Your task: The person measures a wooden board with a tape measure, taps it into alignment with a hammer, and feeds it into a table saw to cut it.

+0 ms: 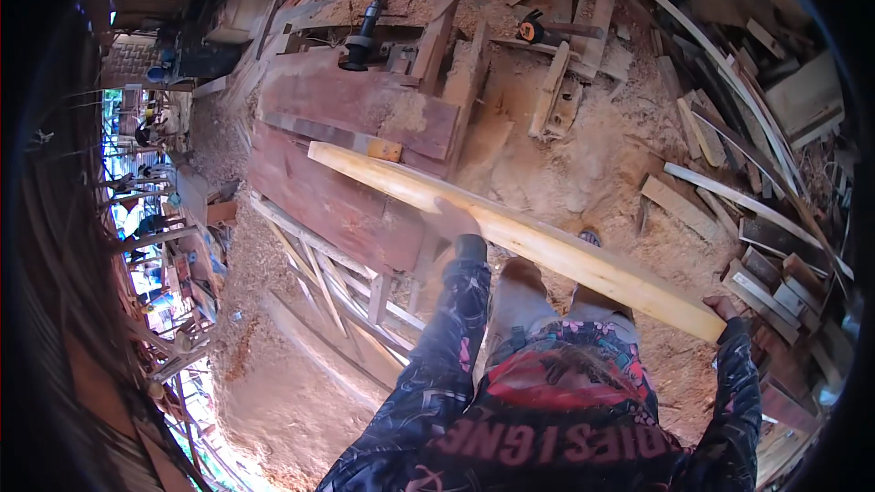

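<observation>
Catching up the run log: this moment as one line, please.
left hand: on plank, blurred; right hand: gripping plank's right end; plank's left end: over reddish bench

An orange-brown dirt floor (pixel 583 184) strewn with sawdust spreads across the centre. A reddish-brown wooden workbench (pixel 314 200) stands left of centre, pale timber offcuts (pixel 679 207) crowd the right, and bright daylight (pixel 114 141) enters at left.

Wood offcuts (pixel 680 207) (some stacked) litter the dusty ground (pixel 565 180)
</observation>
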`<control>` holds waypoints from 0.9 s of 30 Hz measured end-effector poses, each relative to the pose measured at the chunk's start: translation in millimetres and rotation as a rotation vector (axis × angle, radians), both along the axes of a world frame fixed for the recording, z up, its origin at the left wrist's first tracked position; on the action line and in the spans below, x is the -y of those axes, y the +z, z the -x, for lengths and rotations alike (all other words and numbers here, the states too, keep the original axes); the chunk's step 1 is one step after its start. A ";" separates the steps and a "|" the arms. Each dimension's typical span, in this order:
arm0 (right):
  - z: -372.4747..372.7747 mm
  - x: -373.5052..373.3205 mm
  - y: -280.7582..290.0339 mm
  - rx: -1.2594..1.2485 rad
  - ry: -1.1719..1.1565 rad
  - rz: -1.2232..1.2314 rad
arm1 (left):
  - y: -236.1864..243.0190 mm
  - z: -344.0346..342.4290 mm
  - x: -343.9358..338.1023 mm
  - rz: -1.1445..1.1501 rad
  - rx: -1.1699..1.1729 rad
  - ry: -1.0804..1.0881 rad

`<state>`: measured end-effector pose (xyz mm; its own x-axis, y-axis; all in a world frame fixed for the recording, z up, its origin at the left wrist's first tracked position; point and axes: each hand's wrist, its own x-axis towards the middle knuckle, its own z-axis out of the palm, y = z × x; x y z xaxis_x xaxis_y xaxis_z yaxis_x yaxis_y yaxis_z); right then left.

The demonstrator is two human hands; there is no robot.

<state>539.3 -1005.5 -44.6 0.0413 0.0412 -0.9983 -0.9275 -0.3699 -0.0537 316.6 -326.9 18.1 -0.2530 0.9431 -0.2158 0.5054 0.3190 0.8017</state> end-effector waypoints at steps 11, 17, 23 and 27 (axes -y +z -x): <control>2.6 25.0 -71.7 0.091 -0.106 -0.096 | 12.0 -10.4 -17.9 0.050 -0.104 -0.006; -29.6 53.8 -92.7 0.375 0.112 -0.202 | -0.8 -28.2 -33.2 0.008 -0.025 0.000; -18.3 -1.7 -74.6 0.047 -0.162 -0.307 | 22.4 -26.2 -47.3 -0.020 -0.244 0.034; 0.9 -95.5 -30.7 -0.016 -0.160 -0.261 | 56.8 -1.3 -55.9 0.136 -0.282 -0.003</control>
<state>538.5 -910.0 -75.2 0.0523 0.2902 -0.9555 -0.9743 -0.1951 -0.1126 317.9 -271.0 74.8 -0.3181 0.9113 -0.2615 0.7026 0.4118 0.5803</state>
